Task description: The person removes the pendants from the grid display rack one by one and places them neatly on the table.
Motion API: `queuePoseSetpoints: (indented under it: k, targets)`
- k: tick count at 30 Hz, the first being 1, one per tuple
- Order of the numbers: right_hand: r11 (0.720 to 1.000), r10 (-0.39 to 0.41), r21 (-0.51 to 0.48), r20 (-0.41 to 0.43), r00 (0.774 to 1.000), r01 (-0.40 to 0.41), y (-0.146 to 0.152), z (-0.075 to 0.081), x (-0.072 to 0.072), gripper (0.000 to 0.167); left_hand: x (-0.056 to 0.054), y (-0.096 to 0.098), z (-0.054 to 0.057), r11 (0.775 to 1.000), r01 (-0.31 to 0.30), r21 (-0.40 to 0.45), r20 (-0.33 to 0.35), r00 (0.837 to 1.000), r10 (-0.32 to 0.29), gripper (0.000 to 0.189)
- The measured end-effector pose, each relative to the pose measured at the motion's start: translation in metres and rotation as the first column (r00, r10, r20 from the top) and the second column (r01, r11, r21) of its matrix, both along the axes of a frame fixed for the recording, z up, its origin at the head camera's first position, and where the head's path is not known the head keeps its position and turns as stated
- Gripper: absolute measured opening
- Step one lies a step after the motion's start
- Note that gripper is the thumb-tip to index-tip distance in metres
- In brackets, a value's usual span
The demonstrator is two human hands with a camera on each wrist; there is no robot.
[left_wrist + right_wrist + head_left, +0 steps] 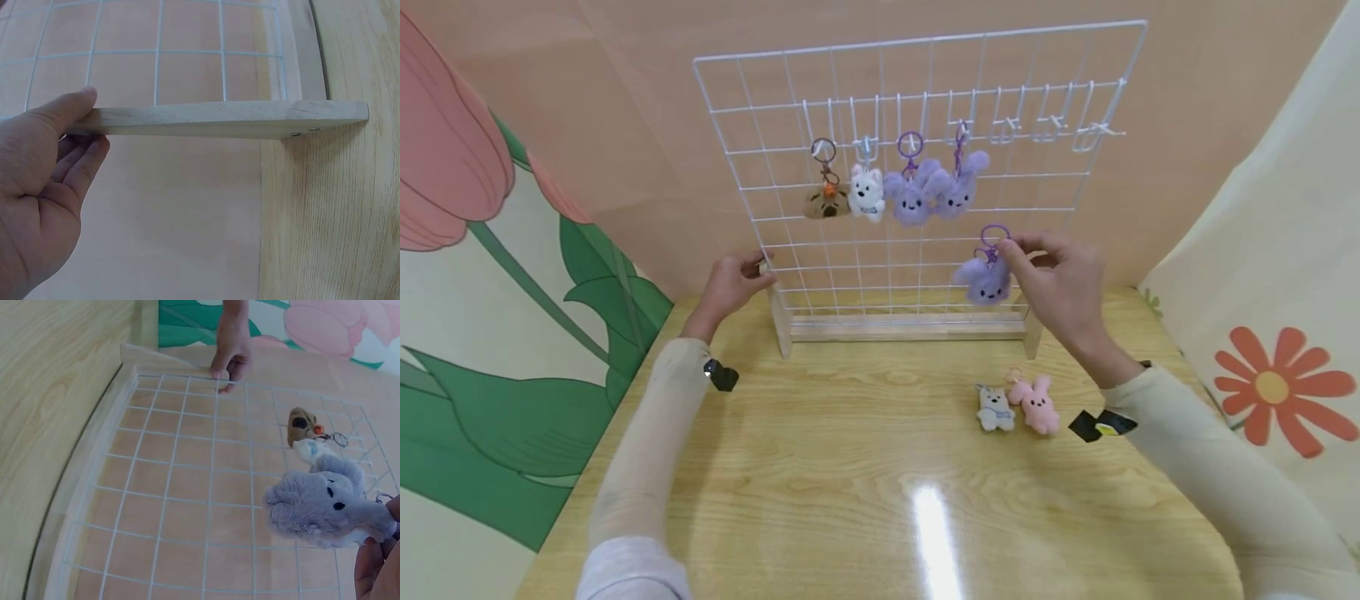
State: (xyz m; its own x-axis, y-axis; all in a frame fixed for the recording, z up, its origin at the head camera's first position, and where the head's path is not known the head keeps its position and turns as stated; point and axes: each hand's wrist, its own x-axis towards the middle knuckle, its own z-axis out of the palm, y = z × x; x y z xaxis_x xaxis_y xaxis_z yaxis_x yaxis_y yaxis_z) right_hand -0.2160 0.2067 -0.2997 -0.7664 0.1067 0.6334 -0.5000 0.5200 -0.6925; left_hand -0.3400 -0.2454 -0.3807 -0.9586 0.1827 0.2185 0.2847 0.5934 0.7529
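Between thumb and fingers, my right hand (pixel 1063 279) pinches a purple plush keychain (pixel 987 282) near its purple ring, in front of the rack's lower right. In the right wrist view the plush (pixel 312 503) fills the near side, with the fingertips at its edge. My left hand (pixel 733 287) grips the wooden side post of the white wire grid rack (pixel 880 271); the left wrist view shows thumb above and fingers below the post (pixel 212 119). On the rack's hooks hang a brown keychain (pixel 826 202), a white dog keychain (pixel 867 193) and two purple plush keychains (pixel 912 200).
A grey plush keychain (pixel 996 410) and a pink bunny keychain (pixel 1037 406) lie on the wooden table (pixel 850 433) below the right hand. Several hooks at the rack's upper right, such as this white hook (pixel 1093 129), carry nothing. Floral cloth (pixel 1270 387) borders both sides.
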Motion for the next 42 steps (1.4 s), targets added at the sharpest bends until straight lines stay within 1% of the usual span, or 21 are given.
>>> queuePoseSetpoints:
  k: [1,6,14,19,24,30,37,42]
  targets:
    - [1.000,0.007,0.004,-0.003,1.000,-0.007,0.000,-0.003,0.001,0.023,0.000,0.000,0.000,1.000,-0.004,0.000,0.001,1.000,0.004,0.043]
    - [0.999,0.038,0.000,0.032,0.999,-0.038,-0.001,-0.016,0.008,0.021,0.001,0.001,0.001,1.000,-0.004,-0.001,0.013,1.000,0.004,0.044]
    - [0.996,0.078,0.029,0.061,0.995,-0.080,0.000,-0.040,0.017,0.017,0.002,0.001,0.001,1.000,-0.002,0.006,0.012,1.000,0.002,0.046]
    - [0.995,0.080,0.046,0.102,0.992,-0.085,-0.001,-0.054,0.024,0.016,0.001,0.000,-0.001,1.000,0.001,0.002,0.018,1.000,-0.001,0.046]
    - [0.992,0.108,0.044,0.136,0.985,-0.115,0.000,-0.068,0.029,0.015,0.002,0.000,-0.001,1.000,0.001,0.001,0.025,1.000,-0.001,0.046]
    - [0.987,0.149,0.028,0.174,0.973,-0.156,0.001,-0.084,0.037,0.013,0.002,0.000,0.000,1.000,0.001,0.002,0.014,1.000,-0.001,0.046]
    - [0.984,0.151,0.059,0.232,0.961,-0.169,0.000,-0.101,0.048,0.013,0.003,0.001,0.001,1.000,0.007,0.004,-0.003,1.000,-0.007,0.045]
    - [0.981,0.160,0.065,0.255,0.954,-0.182,-0.002,-0.110,0.055,0.014,0.003,0.001,0.000,1.000,0.009,0.009,-0.004,1.000,-0.009,0.045]
